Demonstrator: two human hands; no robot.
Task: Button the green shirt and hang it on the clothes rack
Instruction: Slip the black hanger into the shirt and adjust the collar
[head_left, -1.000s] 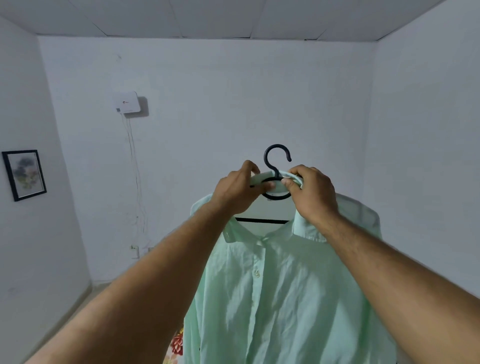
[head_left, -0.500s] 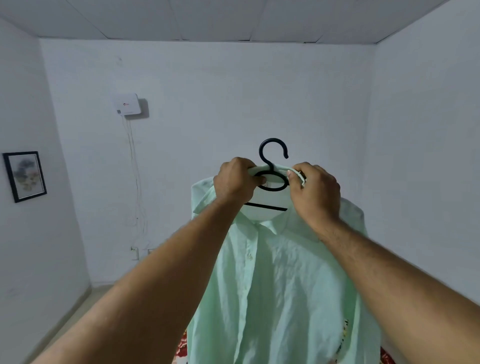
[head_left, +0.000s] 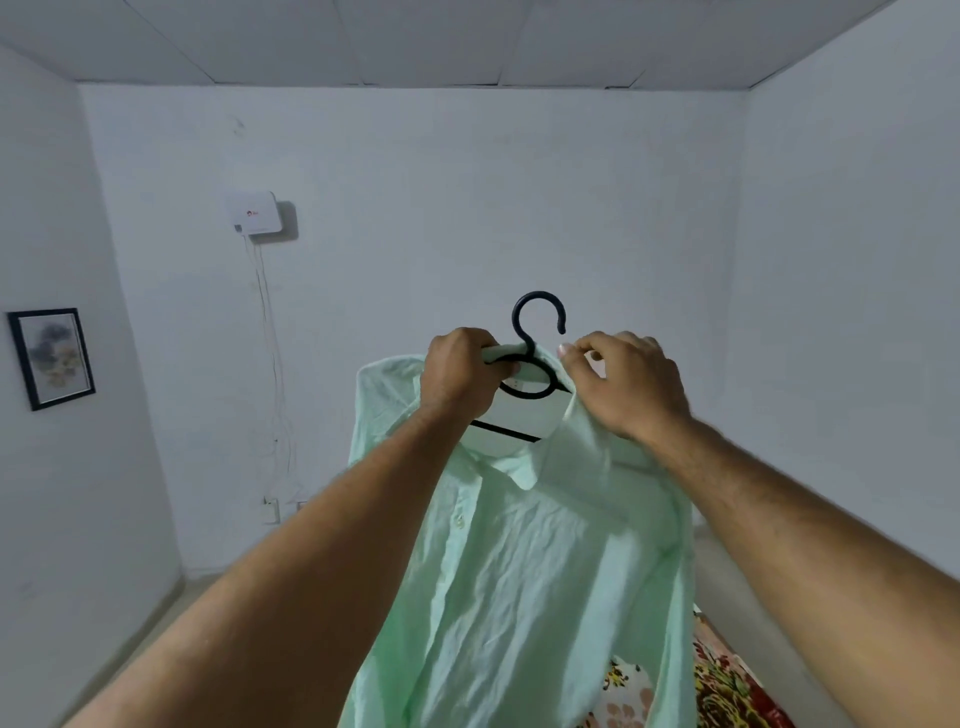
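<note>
We hold the pale green cotton shirt (head_left: 519, 561) on its black plastic hanger (head_left: 535, 358): left hand (head_left: 460, 382) clamped on the hanger, right hand (head_left: 626, 387) pinching the collar. Below our fingers it hangs buttoned. Next we must find the rack, unseen here.

No text can be read anywhere. The white box (head_left: 254, 213) mounted on the back wall carries a small red mark on its front, with a few tiny characters beside it, but they are too small and blurred to make out. A small tag (head_left: 511, 384) shows inside the collar of the green shirt (head_left: 524, 561); whatever may be printed on it is unreadable. The framed picture (head_left: 52, 358) on the left wall shows only soft coloured shapes, no lettering.
</note>
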